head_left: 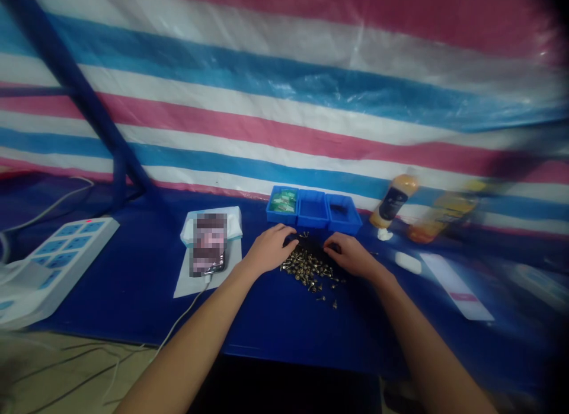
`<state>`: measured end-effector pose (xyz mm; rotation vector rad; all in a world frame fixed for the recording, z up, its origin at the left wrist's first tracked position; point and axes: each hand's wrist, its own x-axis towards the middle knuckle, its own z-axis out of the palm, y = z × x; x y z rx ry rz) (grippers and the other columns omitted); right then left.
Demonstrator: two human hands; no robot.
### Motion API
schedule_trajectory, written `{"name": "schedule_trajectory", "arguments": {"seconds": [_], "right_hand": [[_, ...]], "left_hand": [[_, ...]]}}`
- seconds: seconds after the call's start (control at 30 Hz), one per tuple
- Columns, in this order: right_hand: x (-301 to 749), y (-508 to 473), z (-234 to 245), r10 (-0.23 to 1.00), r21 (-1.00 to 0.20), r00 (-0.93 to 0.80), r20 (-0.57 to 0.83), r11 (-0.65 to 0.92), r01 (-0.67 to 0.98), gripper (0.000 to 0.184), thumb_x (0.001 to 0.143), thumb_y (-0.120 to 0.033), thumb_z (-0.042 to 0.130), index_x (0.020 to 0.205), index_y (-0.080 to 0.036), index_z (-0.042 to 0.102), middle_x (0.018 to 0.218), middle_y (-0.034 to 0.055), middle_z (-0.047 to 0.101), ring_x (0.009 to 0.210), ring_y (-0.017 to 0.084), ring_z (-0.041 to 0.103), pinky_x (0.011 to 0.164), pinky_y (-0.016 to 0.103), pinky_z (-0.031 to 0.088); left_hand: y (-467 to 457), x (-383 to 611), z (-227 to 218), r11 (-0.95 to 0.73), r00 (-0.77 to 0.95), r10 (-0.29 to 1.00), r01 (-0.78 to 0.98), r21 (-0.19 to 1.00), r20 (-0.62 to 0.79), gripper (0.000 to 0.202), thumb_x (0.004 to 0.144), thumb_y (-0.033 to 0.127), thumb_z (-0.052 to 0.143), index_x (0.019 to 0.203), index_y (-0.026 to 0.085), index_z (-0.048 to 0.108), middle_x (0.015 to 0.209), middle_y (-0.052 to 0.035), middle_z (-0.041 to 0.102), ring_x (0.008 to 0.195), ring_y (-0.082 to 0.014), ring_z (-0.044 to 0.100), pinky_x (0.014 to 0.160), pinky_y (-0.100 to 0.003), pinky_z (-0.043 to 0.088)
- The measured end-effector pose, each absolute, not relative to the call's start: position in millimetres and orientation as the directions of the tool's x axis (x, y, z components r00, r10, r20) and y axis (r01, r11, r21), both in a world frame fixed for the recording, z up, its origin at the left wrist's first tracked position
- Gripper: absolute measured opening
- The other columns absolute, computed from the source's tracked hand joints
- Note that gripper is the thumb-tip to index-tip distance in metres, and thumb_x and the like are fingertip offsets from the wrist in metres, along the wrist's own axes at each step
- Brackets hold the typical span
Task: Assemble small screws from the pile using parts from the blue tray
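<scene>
- Left hand (269, 250) and right hand (351, 255) are hovering apart, fingers curling onto the far edge of the pile; cannot tell if either is gripping anything
- Pile of brass-coloured screws (309, 273) is lying between the hands on the blue desk (133, 295), with a darker patch under the fingertips
- Three blue plastic bins (312, 208) are sitting in a row just beyond the pile, the leftmost holding green packets (282, 201)
- Smartphone (208, 245) is lying on white paper (231, 260) left of the left hand, cable attached
- Power strip (66, 260) is sitting at the far left of the desk
- Bottle (393, 200) is standing right of the bins, before a striped tarp (267, 105)
</scene>
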<state>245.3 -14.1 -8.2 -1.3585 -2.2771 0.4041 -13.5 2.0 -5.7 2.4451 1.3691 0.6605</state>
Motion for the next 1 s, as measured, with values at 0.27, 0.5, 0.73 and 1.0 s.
{"name": "schedule_trajectory", "arguments": {"seconds": [0.27,0.5,0.73,1.0], "right_hand": [[246.3,-13.0,-8.2,0.939,-0.785,-0.267,0.215,0.329,0.525,0.035,0.09,-0.033,0.051,0.123,-0.022,0.052,0.083,0.0013,0.062,0.07,0.015,0.055,0.067,0.03,0.045],[245.0,-17.5,-3.2,0.925,-0.873,-0.374,0.059,0.23,0.43,0.029,0.09,-0.036,0.051,0.114,-0.022,0.058,0.08,0.0,0.057,0.064,0.013,0.05,0.061,0.028,0.042],[248.5,-18.3,0.9,0.893,-0.959,-0.447,-0.049,0.084,0.272,0.024,0.08,-0.038,0.069,0.092,-0.019,0.065,0.082,0.0027,0.065,0.072,0.015,0.059,0.069,0.032,0.045],[247.9,-27.3,17.8,0.949,-0.924,-0.312,0.043,-0.081,-0.374,0.04,0.084,-0.05,0.062,0.063,-0.022,0.044,0.054,-0.0044,0.038,0.05,0.011,0.036,0.052,0.028,0.033]], "left_hand": [[2.7,-13.4,-6.7,-0.525,0.451,0.851,0.734,0.431,0.268,0.037,0.095,0.046,0.042,0.121,0.026,0.059,0.118,-0.0051,0.062,0.102,-0.0234,0.06,0.085,-0.038,0.049],[2.3,-14.3,-7.1,-0.525,0.454,0.851,0.736,0.428,0.263,0.037,0.095,0.047,0.042,0.121,0.027,0.059,0.119,-0.0042,0.062,0.102,-0.0235,0.06,0.084,-0.039,0.05],[2.5,-14.3,-7.2,-0.527,0.455,0.85,0.74,0.417,0.266,0.038,0.094,0.048,0.042,0.121,0.026,0.059,0.119,-0.0048,0.061,0.104,-0.0237,0.059,0.086,-0.039,0.049],[1.6,-14.7,-5.9,-0.53,0.461,0.848,0.739,0.416,0.261,0.038,0.095,0.047,0.041,0.121,0.026,0.058,0.117,-0.0051,0.062,0.103,-0.0234,0.06,0.087,-0.039,0.049]]}}
